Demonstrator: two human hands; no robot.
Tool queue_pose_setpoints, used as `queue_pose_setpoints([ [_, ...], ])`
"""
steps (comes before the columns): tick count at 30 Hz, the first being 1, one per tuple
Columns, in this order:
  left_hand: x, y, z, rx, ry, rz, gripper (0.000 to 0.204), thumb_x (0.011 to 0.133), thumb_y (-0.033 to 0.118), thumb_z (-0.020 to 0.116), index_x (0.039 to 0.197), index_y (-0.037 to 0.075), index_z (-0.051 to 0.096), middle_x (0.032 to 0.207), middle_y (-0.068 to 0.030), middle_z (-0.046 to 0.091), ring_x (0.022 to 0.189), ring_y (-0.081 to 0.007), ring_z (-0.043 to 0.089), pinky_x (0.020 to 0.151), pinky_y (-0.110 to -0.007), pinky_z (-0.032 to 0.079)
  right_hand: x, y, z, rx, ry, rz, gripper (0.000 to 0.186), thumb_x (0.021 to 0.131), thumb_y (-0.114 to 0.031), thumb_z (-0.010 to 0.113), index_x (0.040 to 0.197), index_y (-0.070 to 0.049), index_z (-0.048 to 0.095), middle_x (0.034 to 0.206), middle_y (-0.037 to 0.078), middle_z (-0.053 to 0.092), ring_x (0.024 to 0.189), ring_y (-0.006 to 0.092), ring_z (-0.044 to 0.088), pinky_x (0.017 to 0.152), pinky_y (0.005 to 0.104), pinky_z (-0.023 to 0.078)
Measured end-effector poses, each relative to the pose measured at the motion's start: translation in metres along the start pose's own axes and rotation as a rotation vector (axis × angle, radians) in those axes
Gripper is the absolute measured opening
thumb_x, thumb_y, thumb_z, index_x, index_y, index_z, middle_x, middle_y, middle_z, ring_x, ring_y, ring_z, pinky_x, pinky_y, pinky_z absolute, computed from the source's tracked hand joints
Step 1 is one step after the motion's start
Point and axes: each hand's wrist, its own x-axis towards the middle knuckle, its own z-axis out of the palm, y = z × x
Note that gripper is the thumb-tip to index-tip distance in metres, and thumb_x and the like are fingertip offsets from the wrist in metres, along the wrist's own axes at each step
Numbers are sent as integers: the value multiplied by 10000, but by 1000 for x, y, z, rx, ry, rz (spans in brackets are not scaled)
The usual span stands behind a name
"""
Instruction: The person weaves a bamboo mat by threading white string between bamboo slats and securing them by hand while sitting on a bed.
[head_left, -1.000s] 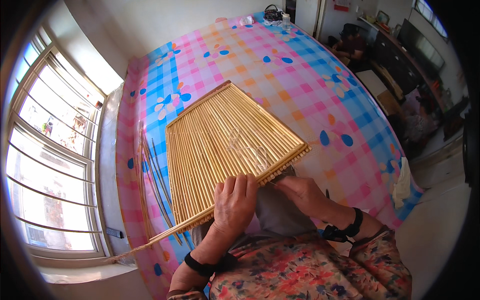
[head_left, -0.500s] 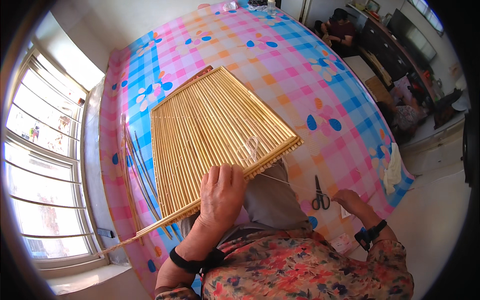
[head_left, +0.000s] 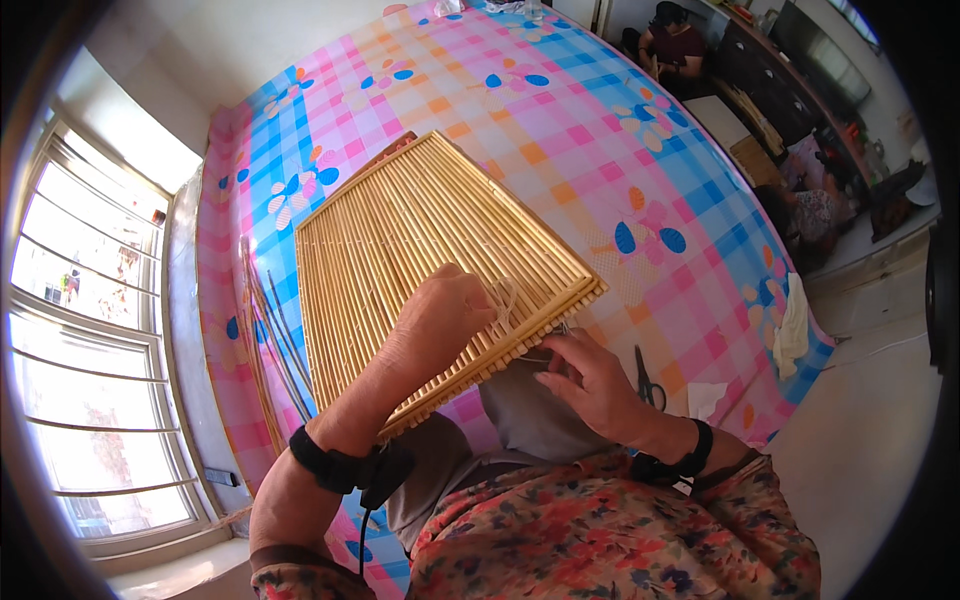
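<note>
In the head view, a panel of yellow stalks [head_left: 375, 260] lies across the lap, its near edge above the grey trousers [head_left: 535, 405], the rest over a checked sheet [head_left: 565, 190]. The left hand [head_left: 445, 310] is over the panel's top face, fingers curled beside a loop of pale thread [head_left: 508, 295]; whether they pinch it, I cannot tell. The right hand [head_left: 595, 385] is at the near edge, fingers bent; what they grip is hidden. Scissors [head_left: 644, 379] lie to its right on the sheet. The panel looks light, stiff along its stalks, probably bendier across them, and smooth; single stalks could crack. Its thicker border seems the safest hold; the thread looks soft, easily tangled.
</note>
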Motion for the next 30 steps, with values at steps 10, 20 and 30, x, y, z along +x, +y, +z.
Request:
queue_pose_setpoints([
  [10,-42,-10,-19,-1158,-125,-176,90,904,99,621,903,9,620,814,-71,679,712,-129,639,661,-261,523,13,-6,17,338,-178,195,204,935,-73,606,1122,5,623,777,27,605,681,92,558,607,252,464],
  [20,-53,-2,-26,-1349,246,-181,200,897,64,586,1080,-16,597,792,-67,661,783,-170,654,768,-310,524,14,-5,20,135,-170,-91,245,961,-68,555,1197,-23,601,816,75,646,670,123,579,617,276,486],
  [30,-73,-6,-40,-1644,218,80,154,922,71,547,1047,-4,596,810,-121,667,938,-306,681,827,-453,558,10,-11,18,-39,-227,-62,229,923,-91,552,1140,-33,598,972,217,640,888,411,622,733,435,515],
])
